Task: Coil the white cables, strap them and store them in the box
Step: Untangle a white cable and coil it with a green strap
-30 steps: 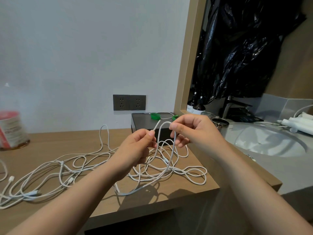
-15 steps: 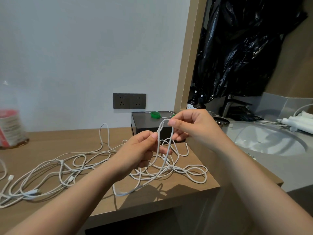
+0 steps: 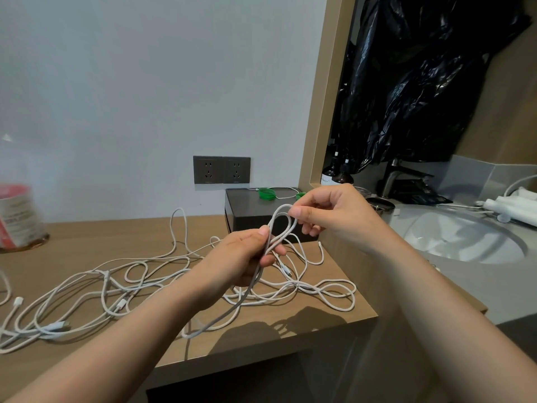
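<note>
Above the wooden desk [image 3: 334, 321] I hold one white cable [image 3: 279, 225] bent into a small loop. My left hand [image 3: 241, 257] pinches its two strands together below the loop. My right hand [image 3: 328, 210] pinches the loop's top between thumb and fingers. The cable's long tail hangs down to the desk in front. Several more white cables [image 3: 130, 283] lie tangled across the desk. The dark box [image 3: 247, 210] stands behind my hands against the wall, with green straps [image 3: 267, 194] on its top.
A red-labelled clear container [image 3: 17, 219] stands at the desk's far left. Wall sockets [image 3: 221, 170] sit above the box. To the right are a sink [image 3: 465, 237], a tap [image 3: 398, 175], dark bottles [image 3: 337, 173] and a black plastic bag [image 3: 421, 82].
Both hands have stayed over the desk; the wide hanging loop has been drawn in to a small tight loop between them, and my right hand has slid to the loop's top.
</note>
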`<action>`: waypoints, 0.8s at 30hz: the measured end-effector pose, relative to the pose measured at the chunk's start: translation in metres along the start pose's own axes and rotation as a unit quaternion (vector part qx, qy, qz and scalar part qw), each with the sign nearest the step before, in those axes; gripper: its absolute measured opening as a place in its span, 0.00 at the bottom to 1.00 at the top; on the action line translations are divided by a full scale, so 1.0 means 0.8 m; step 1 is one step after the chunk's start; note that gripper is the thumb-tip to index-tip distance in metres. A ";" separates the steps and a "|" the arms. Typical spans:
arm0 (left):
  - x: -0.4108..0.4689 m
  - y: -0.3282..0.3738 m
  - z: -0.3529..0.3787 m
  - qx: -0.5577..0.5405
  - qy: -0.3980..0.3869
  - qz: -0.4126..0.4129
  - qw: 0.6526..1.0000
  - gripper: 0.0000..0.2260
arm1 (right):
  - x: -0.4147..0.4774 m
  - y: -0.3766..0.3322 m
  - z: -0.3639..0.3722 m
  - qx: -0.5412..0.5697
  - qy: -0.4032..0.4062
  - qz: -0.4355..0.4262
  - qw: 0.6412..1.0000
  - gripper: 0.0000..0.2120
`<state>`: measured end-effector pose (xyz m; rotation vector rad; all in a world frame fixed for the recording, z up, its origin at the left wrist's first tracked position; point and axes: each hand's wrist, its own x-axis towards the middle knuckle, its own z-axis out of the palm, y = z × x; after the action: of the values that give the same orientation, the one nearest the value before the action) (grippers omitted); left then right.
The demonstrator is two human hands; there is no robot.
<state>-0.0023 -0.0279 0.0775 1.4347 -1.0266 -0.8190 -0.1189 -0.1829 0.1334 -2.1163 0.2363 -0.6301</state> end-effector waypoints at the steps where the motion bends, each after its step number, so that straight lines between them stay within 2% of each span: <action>1: 0.000 0.001 0.000 -0.009 -0.002 -0.004 1.000 0.21 | 0.000 0.001 0.000 0.001 0.004 -0.001 1.000 0.04; 10: 0.003 0.004 -0.003 -0.055 -0.003 -0.024 0.998 0.22 | 0.004 0.008 0.007 0.051 0.046 -0.018 0.997 0.04; 17: 0.001 0.009 -0.005 0.026 0.002 -0.016 1.000 0.22 | 0.004 0.010 0.012 0.135 0.051 0.017 0.989 0.06; 24: 0.005 0.008 -0.008 -0.008 -0.004 -0.004 1.000 0.22 | 0.004 0.004 0.015 0.172 0.047 0.035 0.983 0.04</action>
<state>0.0039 -0.0289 0.0849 1.4243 -1.0193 -0.8375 -0.1098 -0.1773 0.1259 -1.7431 0.2352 -0.6772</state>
